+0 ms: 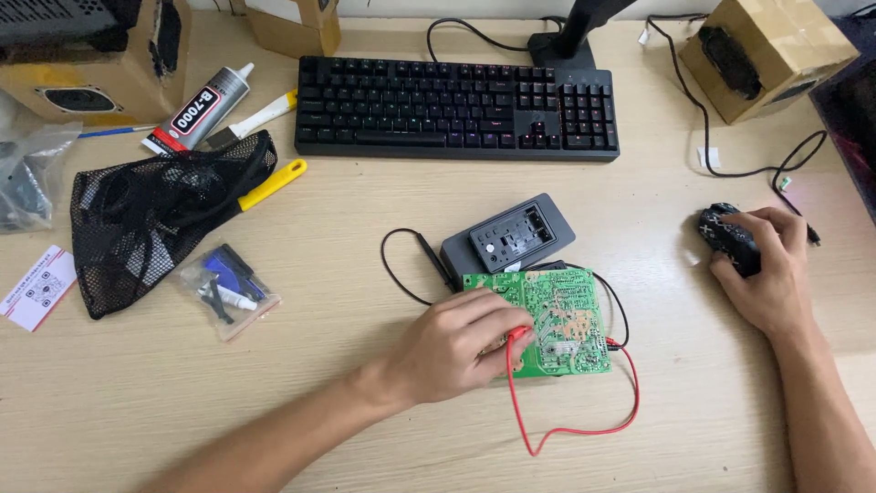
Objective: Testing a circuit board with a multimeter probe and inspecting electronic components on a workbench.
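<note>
My left hand rests on the left side of a green circuit board lying on the wooden desk. Its fingers pinch a red test probe against the board, and the red lead loops toward me and back to the board's right edge. A black probe with its black lead lies just left of a dark grey meter box behind the board. My right hand lies over a black computer mouse at the right.
A black keyboard sits at the back, with a monitor stand behind it. A black mesh bag, a glue tube, a yellow-handled tool and a small plastic bag of parts lie at left. Cardboard speaker boxes stand in the corners.
</note>
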